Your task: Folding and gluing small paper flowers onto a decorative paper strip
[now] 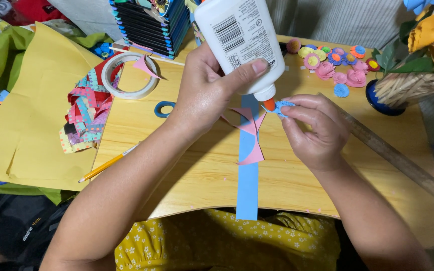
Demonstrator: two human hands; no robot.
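Note:
My left hand (204, 93) grips a white glue bottle (239, 37) turned upside down, its orange nozzle touching a small blue paper piece (283, 106). My right hand (315, 130) pinches that blue piece between its fingertips, just above a long blue paper strip (247, 178) that lies on the wooden table (187, 170). Pink paper scraps (251, 143) lie across the strip, under my hands.
A roll of tape (126, 75), blue scissors handle (165, 108) and a pencil (107, 163) lie at left beside folded colourful paper strips (86, 113) and yellow paper (31, 115). Small paper flowers (335, 62) sit far right; a wooden ruler (393, 155), and a blue vase of sticks (403, 88) stand at right.

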